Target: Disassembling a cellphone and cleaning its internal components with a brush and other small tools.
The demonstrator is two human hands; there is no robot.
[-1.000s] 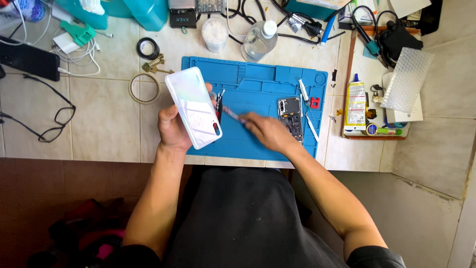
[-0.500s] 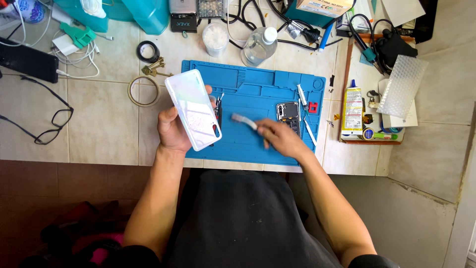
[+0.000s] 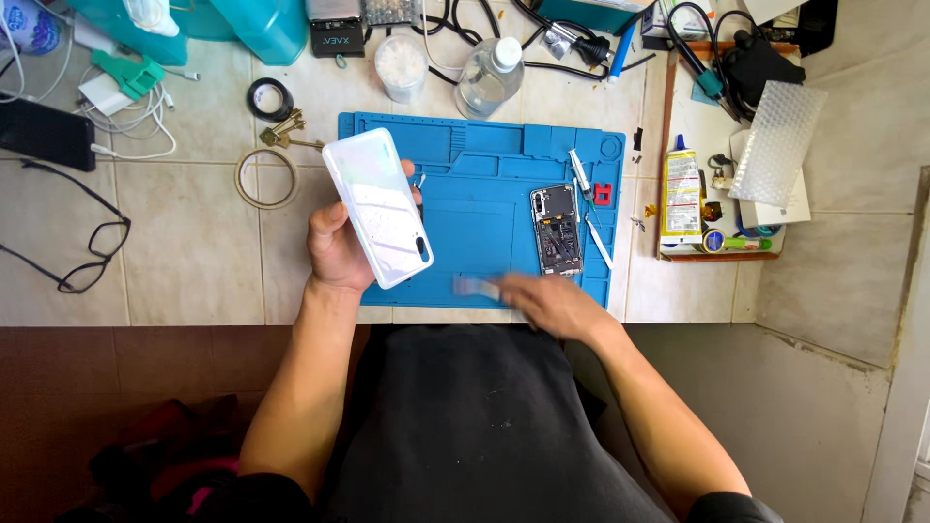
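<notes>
Right now the left hand [image 3: 341, 247] grips a white phone back cover [image 3: 378, 208], fingers wrapped round its long edges and thumb along the near side. The cover is tilted, its outer face up, with a small dark camera opening near its lower end. It hangs above the left edge of the blue work mat [image 3: 484, 208], partly over the mat and partly over the tiled counter [image 3: 194, 242].

The right hand [image 3: 547, 302] sits low at the near edge of the mat, blurred, closed around a small pale tool [image 3: 477, 286] whose tip points left toward the cover. What kind of tool it is I cannot tell through the blur.

Just beyond that hand, on the right part of the mat, lies an opened phone body [image 3: 556, 230] with its dark innards showing. Beside it are a slim white pen-like tool [image 3: 598, 240] and a small red piece [image 3: 603, 192].

Left of the mat on the tiles rest a thin ring [image 3: 266, 177], a bunch of keys [image 3: 286, 131] and a black roll of tape [image 3: 268, 98]. Farther left lie black glasses [image 3: 82, 254] and a dark phone [image 3: 46, 134] with white cables beside it.

Behind the mat stand a clear plastic bottle [image 3: 489, 77] and a round white tub [image 3: 400, 66]. To the right, a wooden tray [image 3: 722, 256] holds a glue tube [image 3: 683, 189] and a sheet of bubble wrap [image 3: 777, 140].
</notes>
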